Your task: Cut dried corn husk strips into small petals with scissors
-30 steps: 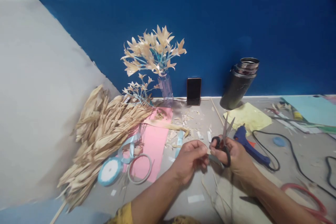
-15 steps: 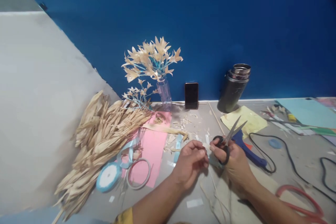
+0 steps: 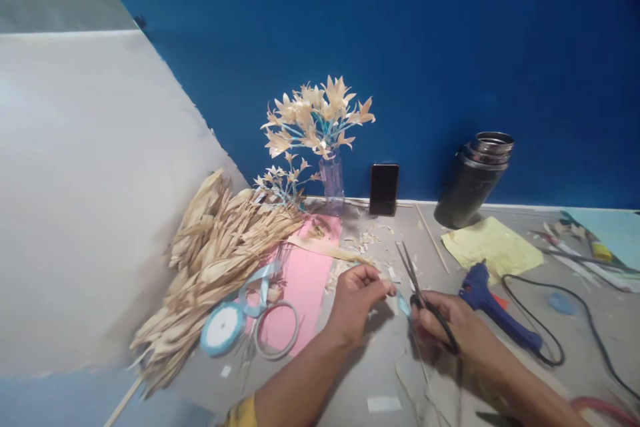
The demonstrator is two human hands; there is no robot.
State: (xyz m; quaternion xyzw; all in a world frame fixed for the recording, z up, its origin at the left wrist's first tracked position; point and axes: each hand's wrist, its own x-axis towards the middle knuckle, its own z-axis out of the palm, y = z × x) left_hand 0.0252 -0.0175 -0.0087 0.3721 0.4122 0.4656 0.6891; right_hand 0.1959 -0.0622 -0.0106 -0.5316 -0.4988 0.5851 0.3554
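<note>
My left hand [image 3: 357, 297] is pinched shut on a small pale piece, too small to name, above the grey table [image 3: 380, 367]. My right hand [image 3: 443, 328] grips black-handled scissors [image 3: 423, 293] whose blades point up and left, nearly closed. A short bit of light blue ribbon [image 3: 403, 305] shows between the two hands, close to the scissor blades. Dried husk scraps [image 3: 365, 240] lie just beyond my hands.
A heap of dried corn husks [image 3: 220, 260] lies left, beside a pink sheet [image 3: 300, 287], a blue ribbon spool [image 3: 223, 328] and a ring [image 3: 277, 330]. A vase of husk flowers [image 3: 325, 140], a phone [image 3: 384, 189] and a flask [image 3: 473, 180] stand by the blue wall. A glue gun [image 3: 493, 303] with cable lies right.
The scissors have swung from pointing up-right to up-left and their blades have come nearly together. My right hand has dropped lower. The camera has shifted, moving everything rightward.
</note>
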